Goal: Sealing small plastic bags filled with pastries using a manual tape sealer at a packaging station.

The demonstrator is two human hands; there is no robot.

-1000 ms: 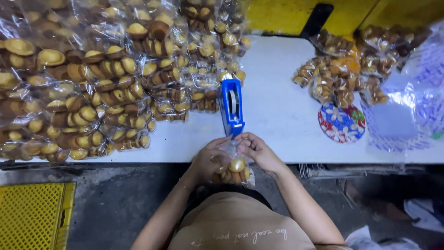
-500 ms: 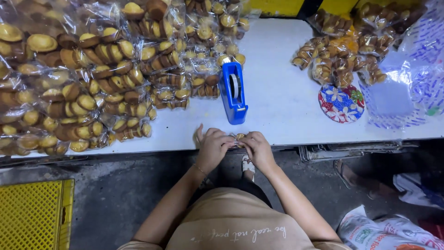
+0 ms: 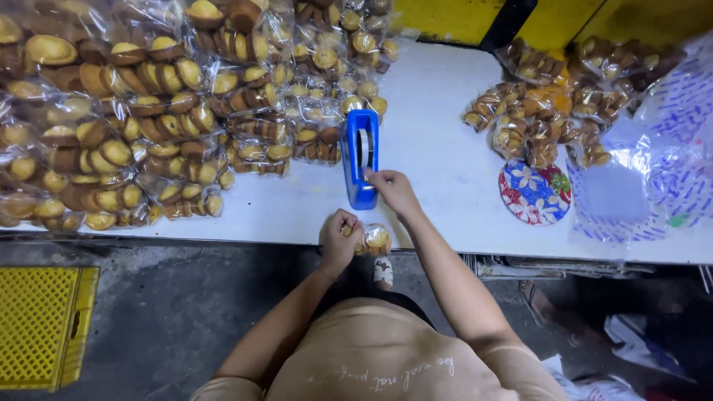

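A small clear bag of cakes (image 3: 373, 240) is held at the near edge of the white table (image 3: 445, 134), just in front of the person's body. The left hand (image 3: 340, 239) is closed around the bag's gathered neck. Half a second ago both hands were clasped together on the bag; since then the right hand (image 3: 392, 191) has left it and gone forward to the blue tape dispenser (image 3: 362, 158), where its fingers are pinched at the near end; whether tape is gripped cannot be told. The dispenser stands in the same place as before, lengthwise away from the person, with its roll seen on top. To the left, a large heap of filled bags (image 3: 148, 111) is piled, each clear bag packed with rows of golden and brown cakes. At the far right a smaller cluster of filled bags (image 3: 549, 104) is seen, the contents similar but darker. Just below that cluster a round floral disc (image 3: 535, 193) lies flat. Beside it, a stack of empty printed bags (image 3: 668, 148) is spread toward the right edge. A yellow crate (image 3: 44, 327) sits on the floor at lower left.
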